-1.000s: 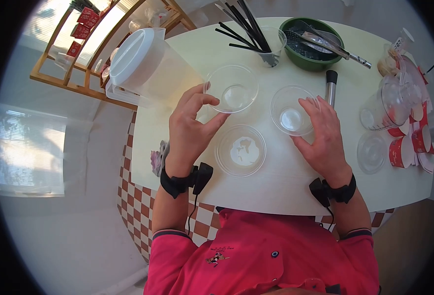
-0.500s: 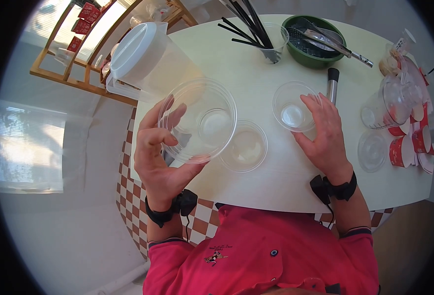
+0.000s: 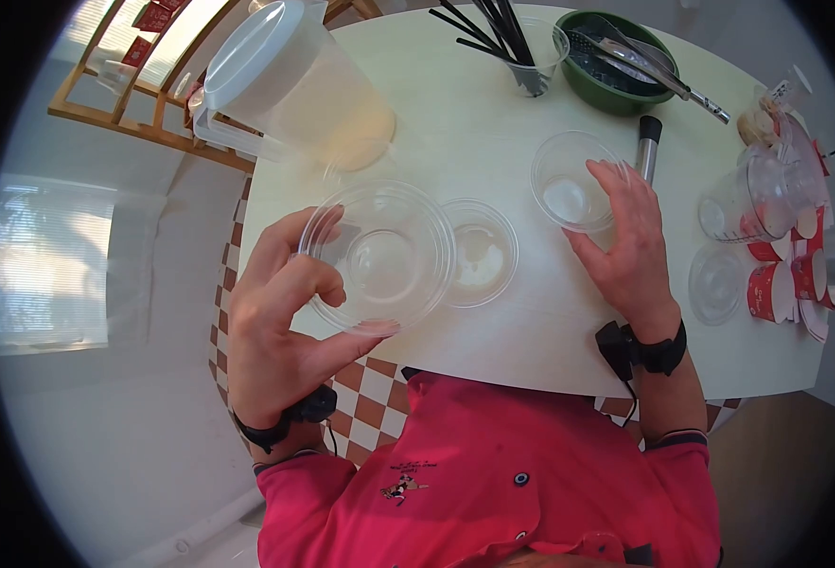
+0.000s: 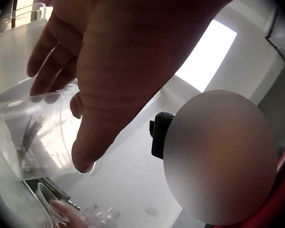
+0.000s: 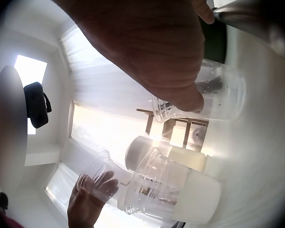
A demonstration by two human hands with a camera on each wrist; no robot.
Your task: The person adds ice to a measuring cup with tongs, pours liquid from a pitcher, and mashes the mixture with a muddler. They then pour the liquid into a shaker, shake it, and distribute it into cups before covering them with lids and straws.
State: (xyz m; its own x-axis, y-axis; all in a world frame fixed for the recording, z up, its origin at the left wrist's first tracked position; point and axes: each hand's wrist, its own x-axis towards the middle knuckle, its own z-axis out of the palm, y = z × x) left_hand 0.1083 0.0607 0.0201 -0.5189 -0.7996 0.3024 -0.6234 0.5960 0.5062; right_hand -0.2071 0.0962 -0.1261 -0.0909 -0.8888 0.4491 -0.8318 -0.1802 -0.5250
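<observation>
My left hand (image 3: 280,317) grips a clear plastic cup (image 3: 379,256) by its side, fingers and thumb curled round it near the rim; the cup is raised over the table's left part. In the left wrist view the same cup (image 4: 38,133) shows beyond the thumb. Beside it on the table stands a second clear cup (image 3: 482,251), partly overlapped by the raised one. At the right, my right hand (image 3: 625,237) holds a third clear cup (image 3: 573,185), which stands on the table; the right wrist view shows thumb and fingers around that cup (image 5: 223,95).
A lidded pitcher (image 3: 318,104) with pale liquid stands back left. Behind are a cup of black straws (image 3: 536,71), a green bowl (image 3: 597,90) with metal tools, and a black-topped metal cylinder (image 3: 648,147). Along the right lie a clear lid (image 3: 717,286), a measuring jug (image 3: 744,204) and red paper cups (image 3: 765,292).
The left hand has lifted its cup from the table's middle and brought it left and nearer the body. The right hand has stayed at its cup, while the head view has shifted slightly.
</observation>
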